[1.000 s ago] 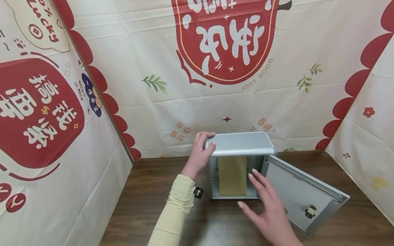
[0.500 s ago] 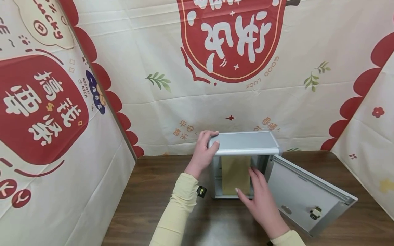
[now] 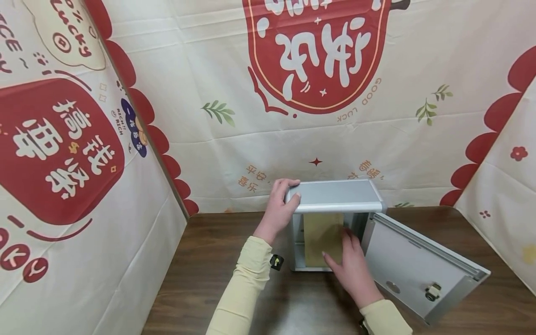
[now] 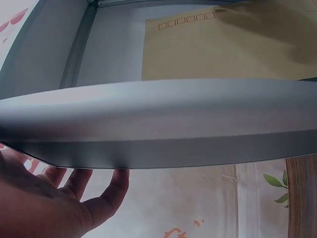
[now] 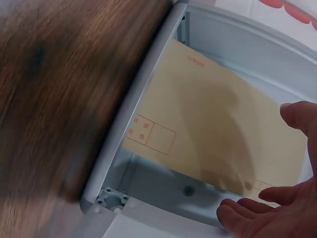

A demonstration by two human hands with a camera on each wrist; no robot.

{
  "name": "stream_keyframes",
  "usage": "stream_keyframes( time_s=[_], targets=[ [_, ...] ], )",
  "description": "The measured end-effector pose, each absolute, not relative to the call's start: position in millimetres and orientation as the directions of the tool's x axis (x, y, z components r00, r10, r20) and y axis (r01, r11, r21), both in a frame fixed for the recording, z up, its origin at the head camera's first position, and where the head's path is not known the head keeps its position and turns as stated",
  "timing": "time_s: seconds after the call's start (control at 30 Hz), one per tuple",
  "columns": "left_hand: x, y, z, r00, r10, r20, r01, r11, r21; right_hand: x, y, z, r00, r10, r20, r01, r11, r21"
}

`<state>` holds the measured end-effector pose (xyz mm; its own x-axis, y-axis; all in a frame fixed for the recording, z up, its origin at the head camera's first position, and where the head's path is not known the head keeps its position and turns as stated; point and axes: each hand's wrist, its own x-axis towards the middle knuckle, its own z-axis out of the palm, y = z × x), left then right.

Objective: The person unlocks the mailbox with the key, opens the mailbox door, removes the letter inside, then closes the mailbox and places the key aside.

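A grey metal mailbox [image 3: 337,195] stands on the table with its front door [image 3: 423,265] swung out to the right. Inside it a brown paper envelope [image 3: 322,239] stands upright, with rows of small red printed boxes visible in the wrist views. My left hand [image 3: 279,209] grips the top left corner of the mailbox, thumb on the top and fingers over the side. My right hand [image 3: 353,267] reaches into the opening, fingers at the envelope's right edge and thumb in front of it. In the right wrist view the thumb and fingers stand apart; in the head view some fingertips are hidden.
A lock [image 3: 432,291] sticks out from the door's inner face, and the door juts toward the front right. Printed cloth [image 3: 268,153] hangs behind the mailbox and along both sides of the brown wooden table [image 3: 222,251].
My right hand has moved forward into the mailbox, up to the envelope's right edge. The left hand keeps its grip on the corner. The head view has shifted slightly.
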<state>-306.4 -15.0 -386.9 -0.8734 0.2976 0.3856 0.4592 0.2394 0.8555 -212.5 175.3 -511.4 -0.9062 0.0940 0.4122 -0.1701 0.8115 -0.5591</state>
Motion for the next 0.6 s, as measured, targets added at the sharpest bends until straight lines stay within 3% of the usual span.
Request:
stream_keyframes(
  time_s=[0.6],
  targets=[
    [-307.0,-14.5,-389.2,-0.874,0.288,0.392,0.463,0.241,0.853,-237.8,179.9,-533.2,-0.935,0.144,0.323,-0.11,0.749,-0.653]
  ],
)
